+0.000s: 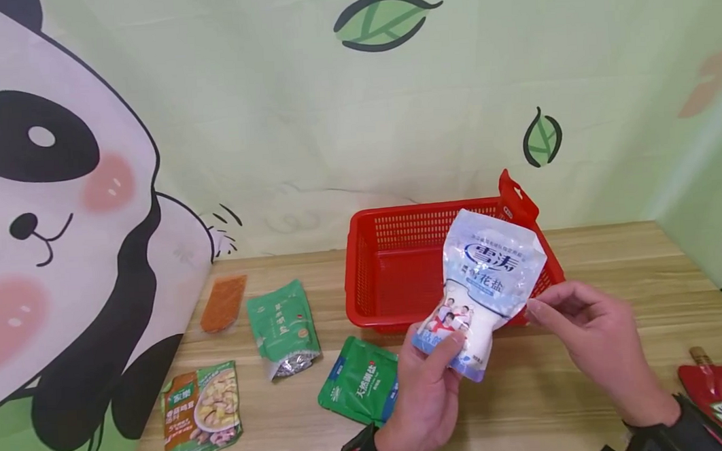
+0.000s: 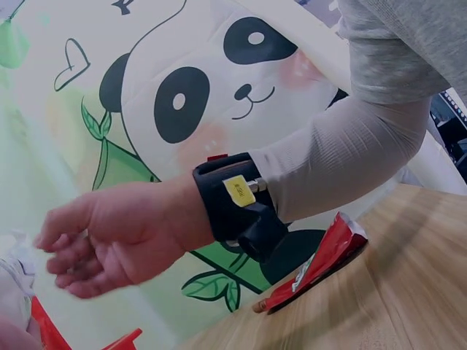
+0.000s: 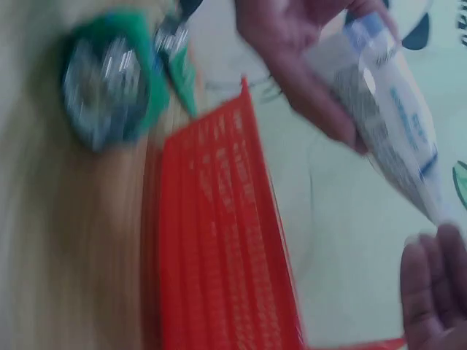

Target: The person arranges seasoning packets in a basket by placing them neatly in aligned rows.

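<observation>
My left hand (image 1: 427,392) grips the lower end of a white-and-blue bag of salt (image 1: 492,266), thumb across its front. The bag is tilted up to the right, its printed face toward the head camera, in front of a red basket (image 1: 357,273). In the right wrist view the salt bag (image 3: 398,109) shows edge-on. Beside the bag's right edge is my right hand (image 1: 600,342), thumb and fingertips close to that edge. From the left wrist view, the right hand (image 2: 120,237) has loosely bent fingers with nothing visible in them.
Left of the basket lie a green salt pouch (image 1: 360,382), another green pouch (image 1: 283,325), an orange packet (image 1: 223,304) and a soup-seasoning packet (image 1: 199,418). A red Heinz pouch (image 1: 721,390) lies at the far right. A red hang tab (image 1: 515,200) rises at the basket's back right corner.
</observation>
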`<state>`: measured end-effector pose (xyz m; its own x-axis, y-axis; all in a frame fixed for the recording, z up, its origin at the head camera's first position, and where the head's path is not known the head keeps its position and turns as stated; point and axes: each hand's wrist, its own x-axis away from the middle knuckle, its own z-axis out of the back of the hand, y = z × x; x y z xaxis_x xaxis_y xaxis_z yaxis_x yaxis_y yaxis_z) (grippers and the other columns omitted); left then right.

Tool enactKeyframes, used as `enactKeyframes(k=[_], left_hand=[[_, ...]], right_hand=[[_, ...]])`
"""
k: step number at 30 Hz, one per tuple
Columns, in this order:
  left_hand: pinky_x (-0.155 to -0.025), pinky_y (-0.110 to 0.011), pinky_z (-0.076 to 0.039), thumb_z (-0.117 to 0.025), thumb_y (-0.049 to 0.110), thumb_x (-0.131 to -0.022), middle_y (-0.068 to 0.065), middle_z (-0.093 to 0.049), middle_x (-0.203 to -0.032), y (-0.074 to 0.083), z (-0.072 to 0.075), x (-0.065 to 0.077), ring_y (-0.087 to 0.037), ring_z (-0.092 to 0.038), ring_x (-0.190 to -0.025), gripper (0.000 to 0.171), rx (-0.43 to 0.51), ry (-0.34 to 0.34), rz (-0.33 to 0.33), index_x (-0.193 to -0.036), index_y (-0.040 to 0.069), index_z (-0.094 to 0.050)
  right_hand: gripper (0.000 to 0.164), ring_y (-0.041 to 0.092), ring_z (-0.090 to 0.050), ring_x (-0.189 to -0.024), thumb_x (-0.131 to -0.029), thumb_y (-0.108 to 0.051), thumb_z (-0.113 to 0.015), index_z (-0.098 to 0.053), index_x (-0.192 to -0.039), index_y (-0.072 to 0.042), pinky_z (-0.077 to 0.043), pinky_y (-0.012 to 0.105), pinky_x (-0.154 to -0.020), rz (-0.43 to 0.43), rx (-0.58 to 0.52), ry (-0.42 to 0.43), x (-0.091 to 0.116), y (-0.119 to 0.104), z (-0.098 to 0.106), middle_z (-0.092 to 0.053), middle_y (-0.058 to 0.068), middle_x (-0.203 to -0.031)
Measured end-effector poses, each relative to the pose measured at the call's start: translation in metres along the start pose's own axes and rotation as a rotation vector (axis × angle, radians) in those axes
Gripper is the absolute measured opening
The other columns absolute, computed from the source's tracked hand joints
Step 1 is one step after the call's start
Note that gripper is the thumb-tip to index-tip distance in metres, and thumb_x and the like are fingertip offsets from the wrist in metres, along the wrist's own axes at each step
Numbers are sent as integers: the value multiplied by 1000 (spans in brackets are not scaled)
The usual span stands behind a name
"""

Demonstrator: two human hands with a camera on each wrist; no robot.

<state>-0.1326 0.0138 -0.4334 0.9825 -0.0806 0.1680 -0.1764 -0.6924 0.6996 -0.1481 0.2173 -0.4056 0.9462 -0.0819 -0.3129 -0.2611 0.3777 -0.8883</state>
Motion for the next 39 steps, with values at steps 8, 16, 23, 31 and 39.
enactKeyframes(k=[8, 16, 23, 31, 39], left_hand=[[-94, -29, -58, -66, 7, -95, -12, -58, -132, -5, 0, 4, -23, -62, -117, 37, 20, -85, -29, -126, 6, -47], [-96, -28, -56, -65, 6, -95, -10, -58, -133, -7, 3, 6, -23, -60, -121, 39, -5, -166, -23, -129, 6, -45], [-95, -26, -55, -66, 2, -95, -7, -63, -127, -7, 6, 6, -19, -63, -115, 32, -69, -220, -52, -121, 8, -50], [-94, -25, -55, -73, 7, -93, -3, -68, -120, -5, 13, 1, -15, -65, -110, 40, -189, -230, -21, -128, 3, -54], [-93, -24, -56, -75, 15, -93, -7, -66, -127, 17, 23, -12, -17, -63, -114, 46, -473, -311, 31, -135, 9, -57]], right_hand=[[27, 12, -71, -110, -108, -19, -51, -60, -134, -20, -58, 25, -92, -388, -712, -301, -6, 3, -16, -70, -9, -130], [40, 10, -69, -114, -108, -19, -51, -40, -147, -22, -59, 28, -92, -453, -845, -303, -7, -10, -23, -65, -10, -135], [48, 11, -72, -110, -102, -7, -61, -41, -143, -22, -61, 32, -87, -382, -689, -226, -9, -14, -24, -66, -9, -131], [53, 10, -70, -108, -98, -8, -67, -45, -144, -19, -61, 29, -85, -292, -548, -193, -11, -22, -22, -64, -7, -130], [66, 13, -67, -112, -96, -31, -73, -39, -152, -27, -61, 30, -83, -268, -211, -197, -17, -36, -19, -55, 7, -144]])
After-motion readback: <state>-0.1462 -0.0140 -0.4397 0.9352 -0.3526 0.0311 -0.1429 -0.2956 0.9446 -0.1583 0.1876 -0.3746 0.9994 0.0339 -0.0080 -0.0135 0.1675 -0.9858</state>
